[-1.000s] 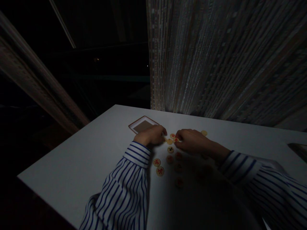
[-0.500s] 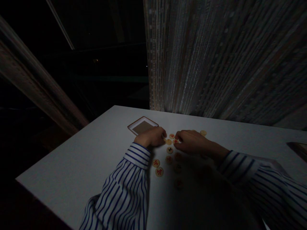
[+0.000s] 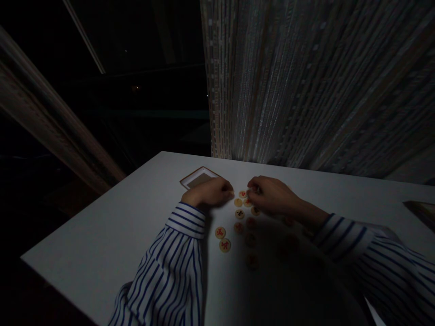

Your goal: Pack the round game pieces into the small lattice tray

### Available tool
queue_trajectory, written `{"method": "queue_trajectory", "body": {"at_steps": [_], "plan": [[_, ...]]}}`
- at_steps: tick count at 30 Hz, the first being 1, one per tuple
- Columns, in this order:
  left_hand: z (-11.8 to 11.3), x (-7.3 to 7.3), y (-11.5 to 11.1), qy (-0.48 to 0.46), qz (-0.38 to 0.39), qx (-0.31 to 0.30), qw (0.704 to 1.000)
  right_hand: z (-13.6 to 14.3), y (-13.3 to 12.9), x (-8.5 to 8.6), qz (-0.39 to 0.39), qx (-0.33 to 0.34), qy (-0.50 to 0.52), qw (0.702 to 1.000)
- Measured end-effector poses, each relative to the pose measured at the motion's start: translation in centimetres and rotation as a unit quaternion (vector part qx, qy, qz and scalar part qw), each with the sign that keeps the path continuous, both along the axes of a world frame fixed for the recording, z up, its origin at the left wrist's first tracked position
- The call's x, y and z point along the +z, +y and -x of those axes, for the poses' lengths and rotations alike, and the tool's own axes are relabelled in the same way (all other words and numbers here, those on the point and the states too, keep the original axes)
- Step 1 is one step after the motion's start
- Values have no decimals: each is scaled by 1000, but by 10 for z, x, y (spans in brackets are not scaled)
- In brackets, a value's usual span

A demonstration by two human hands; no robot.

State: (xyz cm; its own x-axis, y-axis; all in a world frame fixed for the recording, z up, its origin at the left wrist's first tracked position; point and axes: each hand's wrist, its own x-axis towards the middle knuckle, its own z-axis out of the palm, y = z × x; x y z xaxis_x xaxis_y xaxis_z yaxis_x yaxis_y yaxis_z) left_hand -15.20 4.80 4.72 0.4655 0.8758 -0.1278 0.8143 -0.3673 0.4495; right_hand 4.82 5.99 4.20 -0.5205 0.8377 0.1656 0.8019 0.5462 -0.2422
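Round pale pieces with red or dark markings lie on the white table, several in a loose column between and below my hands. My left hand (image 3: 213, 192) has its fingers curled together left of a plain-looking piece (image 3: 238, 202); a small pale bit shows at its fingertips, too small to name. Above and right of the column, my right hand (image 3: 270, 194) is closed with thumb and finger together, close to a red-marked piece (image 3: 242, 194); what it pinches, if anything, is hidden. A dark-marked piece (image 3: 239, 214) lies lower down. Two red-marked pieces (image 3: 220, 232) (image 3: 224, 245) sit nearer me.
A shallow tray with a brown rim (image 3: 185, 178) lies behind my left hand on the white table (image 3: 136, 217). At the right edge is a dark-edged object (image 3: 421, 212). String curtains hang behind the table, and my right arm's shadow darkens its near part.
My left hand has drawn slightly left, away from the plain-looking piece. My right hand has risen a little, uncovering a dark-marked piece below it.
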Motion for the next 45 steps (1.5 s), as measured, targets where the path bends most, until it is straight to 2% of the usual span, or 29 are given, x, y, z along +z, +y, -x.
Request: {"method": "queue_trajectory", "body": {"at_steps": [6,14,22,29,39,45], "plan": [[11,1,1,-85,2,31,996,-1,1,0,-10,2,33,999],[3,20,-8,-149,32,30,988,1,-1,1,-27,10,63,998],[1,21,-8,-186,40,10,982,4,-2,-2,-42,63,95,993],[-1,23,-9,-203,47,14,978,6,-2,-5,-88,110,84,987],[-3,23,-11,-225,70,50,970,10,-5,-5,-111,136,56,983],[1,21,-9,-179,83,48,979,12,-5,-7,-105,153,34,982]]}}
